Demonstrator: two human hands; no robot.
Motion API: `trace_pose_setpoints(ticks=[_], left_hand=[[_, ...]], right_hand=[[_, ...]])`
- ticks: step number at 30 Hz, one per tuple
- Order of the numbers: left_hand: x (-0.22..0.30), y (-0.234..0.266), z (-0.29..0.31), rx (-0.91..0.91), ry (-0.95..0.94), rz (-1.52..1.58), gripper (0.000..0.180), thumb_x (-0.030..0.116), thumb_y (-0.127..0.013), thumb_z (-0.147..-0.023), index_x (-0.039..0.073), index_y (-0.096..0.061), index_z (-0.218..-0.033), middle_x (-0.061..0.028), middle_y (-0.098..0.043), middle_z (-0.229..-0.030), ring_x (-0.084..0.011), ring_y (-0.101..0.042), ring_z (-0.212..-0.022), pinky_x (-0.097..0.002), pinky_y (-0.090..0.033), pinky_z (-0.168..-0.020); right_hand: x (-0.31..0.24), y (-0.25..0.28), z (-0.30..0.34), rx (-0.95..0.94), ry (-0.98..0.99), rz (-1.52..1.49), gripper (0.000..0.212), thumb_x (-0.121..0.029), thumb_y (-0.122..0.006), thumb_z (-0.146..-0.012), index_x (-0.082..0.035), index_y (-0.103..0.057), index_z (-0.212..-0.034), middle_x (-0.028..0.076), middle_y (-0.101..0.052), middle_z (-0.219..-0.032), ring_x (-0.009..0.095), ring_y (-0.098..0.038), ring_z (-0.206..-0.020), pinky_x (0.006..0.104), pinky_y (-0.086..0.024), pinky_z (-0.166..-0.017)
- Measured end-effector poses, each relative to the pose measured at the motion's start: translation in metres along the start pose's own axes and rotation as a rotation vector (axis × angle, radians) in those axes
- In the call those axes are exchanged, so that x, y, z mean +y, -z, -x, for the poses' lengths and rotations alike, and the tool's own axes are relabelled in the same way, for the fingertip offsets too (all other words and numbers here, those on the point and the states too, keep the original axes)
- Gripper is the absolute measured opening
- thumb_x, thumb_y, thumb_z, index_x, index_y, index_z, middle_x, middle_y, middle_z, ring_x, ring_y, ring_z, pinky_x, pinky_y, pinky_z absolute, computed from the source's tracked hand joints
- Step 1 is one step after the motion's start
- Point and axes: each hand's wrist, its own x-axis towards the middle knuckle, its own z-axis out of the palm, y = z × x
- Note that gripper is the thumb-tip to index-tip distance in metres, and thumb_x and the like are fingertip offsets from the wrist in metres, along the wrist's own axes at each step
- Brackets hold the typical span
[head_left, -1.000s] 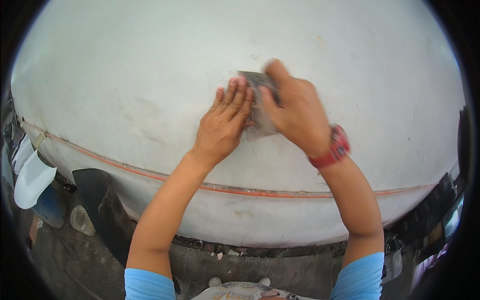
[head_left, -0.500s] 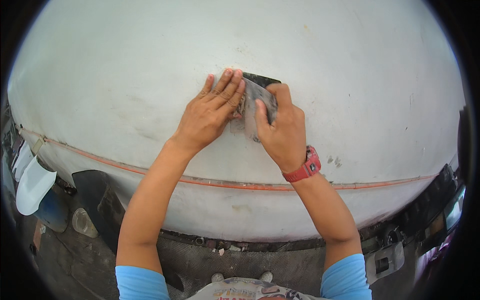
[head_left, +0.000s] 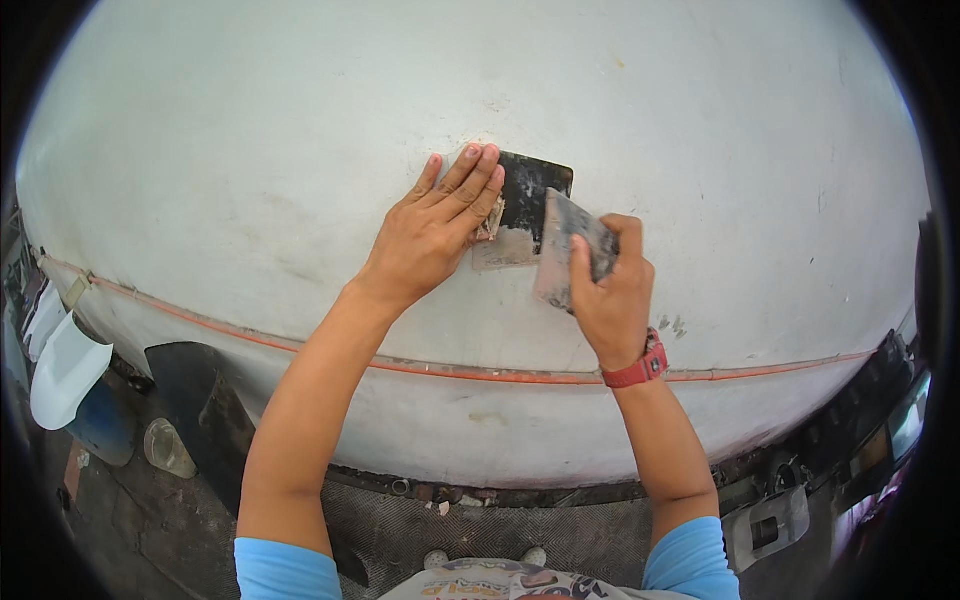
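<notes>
My left hand (head_left: 425, 240) is at the left edge of a black rectangular plate (head_left: 528, 185), fingers long and close together, thumb hidden. A worn tan piece (head_left: 490, 222) shows beneath its fingers, at the plate's edge. Grey paste-like smears cover the lower part of the plate. In my right hand (head_left: 620, 290) is a flat grey-smeared spreader (head_left: 562, 255), tilted, with the thumb on its near face and the fingers bent around its right side. The spreader's upper left corner overlaps the plate's lower right edge. Behind both is a large pale, curved panel (head_left: 300, 180).
An orange strip (head_left: 480, 375) runs across the panel below my hands. On the floor at left are a white curved part (head_left: 68, 375), a blue container (head_left: 103, 425), a clear tub (head_left: 168, 447) and a dark curved sheet (head_left: 205, 400). Dark parts (head_left: 850, 430) stand at right.
My right hand has drawn the spreader right and downward, uncovering most of the black plate. My left hand stays at the plate's edge, shifted slightly right in the picture.
</notes>
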Motion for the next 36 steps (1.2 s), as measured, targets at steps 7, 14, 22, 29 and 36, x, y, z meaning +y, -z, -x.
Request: trace_pose_setpoints(ticks=[7, 14, 22, 29, 36], left_hand=[[-0.015, 0.023, -0.024, -0.227, -0.349, -0.216, 0.081, 0.017, -0.079, -0.097, 0.015, -0.048, -0.172, -0.002, -0.039, -0.184, -0.0224, -0.035, -0.17, -0.0527, -0.03, -0.14], [0.011, 0.012, 0.01, 0.0, -0.12, -0.151, 0.068, 0.02, -0.078, -0.1, 0.013, -0.059, -0.165, -0.006, -0.051, -0.177, -0.0244, -0.041, -0.167, -0.0525, -0.032, -0.138], [0.058, -0.046, 0.06, 0.09, 0.201, -0.049, 0.073, 0.023, -0.078, -0.102, 0.008, -0.054, -0.169, -0.012, -0.048, -0.178, -0.0295, -0.036, -0.17, -0.0553, -0.026, -0.138], [0.064, -0.047, 0.06, 0.082, 0.248, -0.052, 0.071, 0.024, -0.077, -0.102, 0.013, -0.055, -0.169, -0.0035, -0.048, -0.179, -0.0246, -0.032, -0.171, -0.054, -0.013, -0.142], [0.065, -0.049, 0.061, 0.049, 0.265, -0.056, 0.068, 0.024, -0.075, -0.104, 0.014, -0.056, -0.168, -0.0027, -0.048, -0.179, -0.0252, -0.032, -0.171, -0.0549, -0.009, -0.142]], right_hand=[[-0.007, 0.024, -0.007, 0.011, 0.018, -0.037, 0.024, -0.007, -0.073, -0.106, -0.001, -0.058, -0.124, 0.021, -0.07, -0.078, 0.037, -0.072, -0.061, 0.0423, -0.053, -0.057], [0.0, 0.008, -0.002, 0.014, -0.055, -0.067, 0.022, -0.006, -0.072, -0.106, -0.001, -0.058, -0.123, 0.02, -0.069, -0.075, 0.035, -0.071, -0.059, 0.0416, -0.051, -0.054], [-0.008, -0.001, -0.021, 0.007, 0.078, -0.036, 0.02, -0.006, -0.071, -0.106, -0.002, -0.058, -0.121, 0.021, -0.068, -0.073, 0.04, -0.071, -0.061, 0.0456, -0.052, -0.055], [-0.013, 0.009, -0.053, -0.083, 0.164, 0.024, 0.018, -0.007, -0.07, -0.104, -0.004, -0.058, -0.118, 0.024, -0.069, -0.078, 0.048, -0.072, -0.069, 0.0498, -0.054, -0.059], [-0.019, 0.003, -0.067, -0.182, 0.255, 0.047, 0.02, -0.005, -0.072, -0.103, -0.003, -0.059, -0.117, 0.023, -0.071, -0.081, 0.047, -0.073, -0.072, 0.0478, -0.056, -0.063]])
